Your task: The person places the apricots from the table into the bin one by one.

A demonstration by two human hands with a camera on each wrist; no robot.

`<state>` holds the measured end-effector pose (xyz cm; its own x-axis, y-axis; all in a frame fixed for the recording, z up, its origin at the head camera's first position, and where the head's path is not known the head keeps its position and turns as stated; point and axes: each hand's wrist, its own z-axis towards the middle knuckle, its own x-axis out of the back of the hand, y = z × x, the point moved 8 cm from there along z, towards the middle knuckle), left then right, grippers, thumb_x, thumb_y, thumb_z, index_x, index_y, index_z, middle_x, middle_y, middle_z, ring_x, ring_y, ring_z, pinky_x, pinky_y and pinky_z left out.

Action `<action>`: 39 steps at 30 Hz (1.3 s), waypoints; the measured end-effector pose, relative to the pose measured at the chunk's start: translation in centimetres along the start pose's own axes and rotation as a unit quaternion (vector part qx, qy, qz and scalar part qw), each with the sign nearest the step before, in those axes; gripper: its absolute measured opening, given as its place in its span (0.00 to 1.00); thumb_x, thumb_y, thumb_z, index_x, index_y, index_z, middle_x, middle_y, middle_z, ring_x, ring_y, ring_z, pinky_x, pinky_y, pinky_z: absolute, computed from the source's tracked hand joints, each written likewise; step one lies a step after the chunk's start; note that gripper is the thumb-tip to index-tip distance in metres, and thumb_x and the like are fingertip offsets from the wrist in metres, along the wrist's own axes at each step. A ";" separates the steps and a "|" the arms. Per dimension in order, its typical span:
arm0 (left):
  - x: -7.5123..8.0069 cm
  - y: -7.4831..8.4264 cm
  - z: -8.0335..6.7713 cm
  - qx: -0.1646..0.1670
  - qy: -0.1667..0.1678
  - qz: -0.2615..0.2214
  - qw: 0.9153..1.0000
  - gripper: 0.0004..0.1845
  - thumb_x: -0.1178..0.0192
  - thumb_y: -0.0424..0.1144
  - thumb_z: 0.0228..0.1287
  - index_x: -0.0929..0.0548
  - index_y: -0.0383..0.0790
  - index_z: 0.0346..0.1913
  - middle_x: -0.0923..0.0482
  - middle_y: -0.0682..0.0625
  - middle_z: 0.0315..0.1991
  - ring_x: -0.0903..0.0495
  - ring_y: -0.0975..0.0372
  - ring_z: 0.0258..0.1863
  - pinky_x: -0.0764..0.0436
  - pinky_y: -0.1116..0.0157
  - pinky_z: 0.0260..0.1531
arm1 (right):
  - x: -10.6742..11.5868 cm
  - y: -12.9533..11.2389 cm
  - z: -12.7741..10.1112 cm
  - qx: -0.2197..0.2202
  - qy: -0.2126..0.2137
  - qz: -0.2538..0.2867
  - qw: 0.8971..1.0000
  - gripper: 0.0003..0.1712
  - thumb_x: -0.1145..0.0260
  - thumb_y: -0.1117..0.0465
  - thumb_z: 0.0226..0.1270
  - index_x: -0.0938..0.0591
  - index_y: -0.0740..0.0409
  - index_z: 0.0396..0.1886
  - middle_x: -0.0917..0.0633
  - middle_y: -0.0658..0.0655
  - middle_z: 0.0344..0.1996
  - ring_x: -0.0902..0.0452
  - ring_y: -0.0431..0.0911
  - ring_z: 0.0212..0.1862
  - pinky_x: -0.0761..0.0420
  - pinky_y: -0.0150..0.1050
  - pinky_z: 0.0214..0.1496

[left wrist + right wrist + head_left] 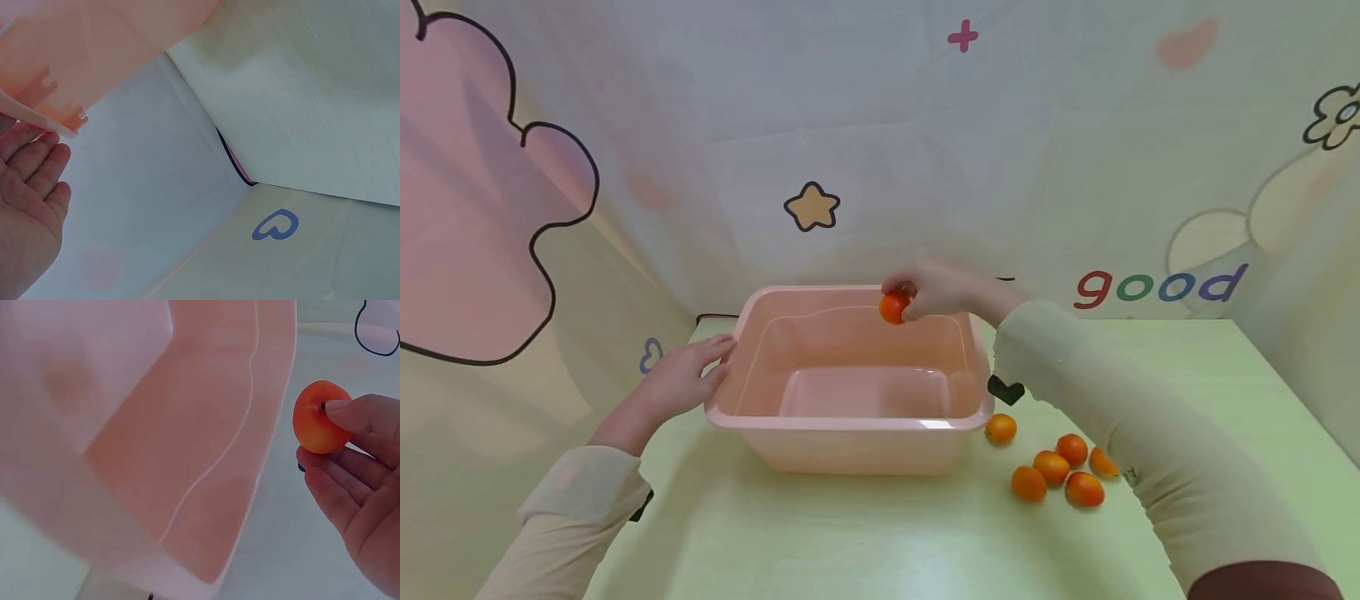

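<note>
A pale pink plastic basin (pixel 865 446) stands upright on the table. My left hand (pixel 688 375) touches its left rim, fingers extended along the edge; in the left wrist view the fingertips (pixel 59 153) lie right under the rim lip. My right hand (pixel 936 287) pinches a small, rounded orange-red fruit (pixel 893 307) between thumb and fingers, high by the basin's back rim. In the right wrist view a dark stem spot shows on this fruit (pixel 320 428) beside the thumb. Several similar fruits (pixel 1051 468) lie on the table to the right of the basin.
One orange fruit (pixel 1001 428) lies close to the basin's front right corner. Another fruit (pixel 1103 462) is partly covered by my right sleeve (pixel 1150 433). A printed cloth (pixel 880 150) hangs behind the pale green table (pixel 850 533) and along its sides.
</note>
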<state>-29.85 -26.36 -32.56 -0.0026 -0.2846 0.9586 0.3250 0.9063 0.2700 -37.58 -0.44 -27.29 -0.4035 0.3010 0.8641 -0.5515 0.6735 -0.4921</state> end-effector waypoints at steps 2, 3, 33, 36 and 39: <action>0.0 -0.1 0.0 0.001 0.001 -0.001 1.000 0.24 0.50 0.36 0.62 0.35 0.31 0.61 0.38 0.35 0.61 0.37 0.40 0.58 0.35 0.45 0.53 | -0.5 0.1 0.8 -0.013 -0.009 0.019 1.000 0.20 0.39 0.69 0.51 0.23 0.57 0.47 0.20 0.54 0.41 0.27 0.49 0.43 0.24 0.37 0.45; 0.0 -0.2 0.0 0.003 0.002 -0.001 1.000 0.24 0.51 0.36 0.62 0.35 0.31 0.61 0.38 0.35 0.61 0.38 0.40 0.58 0.35 0.45 0.53 | -0.8 0.2 1.1 -0.019 -0.012 0.029 0.999 0.21 0.39 0.69 0.52 0.23 0.58 0.48 0.20 0.54 0.42 0.28 0.49 0.44 0.24 0.37 0.45; 0.0 -0.1 0.0 0.015 -0.007 -0.016 1.000 0.24 0.51 0.36 0.63 0.36 0.31 0.62 0.39 0.36 0.62 0.38 0.40 0.59 0.35 0.45 0.53 | -9.5 2.6 5.7 -0.084 -0.108 0.089 0.987 0.12 0.35 0.71 0.46 0.20 0.54 0.33 0.21 0.52 0.34 0.30 0.49 0.41 0.25 0.39 0.43; -0.1 -0.2 0.0 0.017 -0.007 -0.014 1.000 0.24 0.51 0.36 0.63 0.36 0.31 0.62 0.39 0.36 0.62 0.39 0.40 0.59 0.35 0.44 0.53 | -10.1 2.3 5.9 -0.081 -0.119 0.067 0.987 0.13 0.34 0.71 0.46 0.20 0.54 0.32 0.20 0.52 0.33 0.29 0.48 0.39 0.25 0.39 0.43; -0.1 -0.2 0.0 0.019 -0.009 -0.012 1.000 0.24 0.51 0.36 0.63 0.36 0.31 0.62 0.39 0.36 0.62 0.39 0.40 0.59 0.36 0.44 0.53 | -11.1 2.2 5.9 -0.088 -0.146 0.064 0.983 0.13 0.35 0.71 0.46 0.20 0.54 0.34 0.20 0.52 0.34 0.29 0.47 0.38 0.24 0.38 0.41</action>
<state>-29.87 -26.53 -32.69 -0.0260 -0.3005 0.9534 0.2894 0.9106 0.2949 -38.61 -6.28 -38.57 -0.6683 0.2009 0.7163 -0.3576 0.7575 -0.5461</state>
